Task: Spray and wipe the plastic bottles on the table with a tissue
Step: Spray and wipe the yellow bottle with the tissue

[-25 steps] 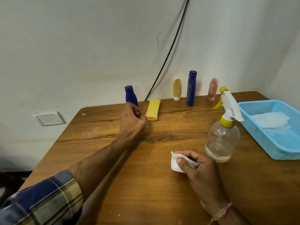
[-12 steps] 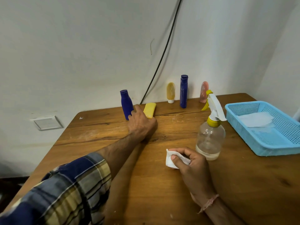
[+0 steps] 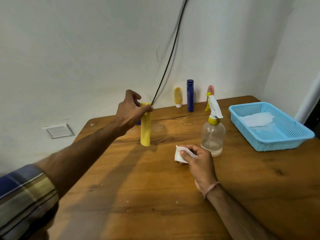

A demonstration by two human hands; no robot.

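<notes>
My left hand (image 3: 131,111) grips the top of a yellow plastic bottle (image 3: 145,132) and holds it upright above the wooden table (image 3: 155,196). A folded white tissue (image 3: 180,154) is pinched in my right hand (image 3: 199,161), which rests on the table. The clear spray bottle (image 3: 213,135) with a yellow collar and white trigger stands just beyond my right hand. By the wall stand an amber tube (image 3: 178,97), a tall blue bottle (image 3: 190,96) and a pink tube (image 3: 211,90). Another blue bottle (image 3: 138,122) is mostly hidden behind my left hand.
A light blue plastic basket (image 3: 280,135) with white tissues inside sits at the table's right side. A black cable (image 3: 168,61) runs down the wall to the table's back edge. A white switch plate (image 3: 58,130) is on the wall at left.
My left hand has picked the yellow bottle up from lying flat near the wall and now holds it upright, closer to me. My right hand keeps the tissue in place.
</notes>
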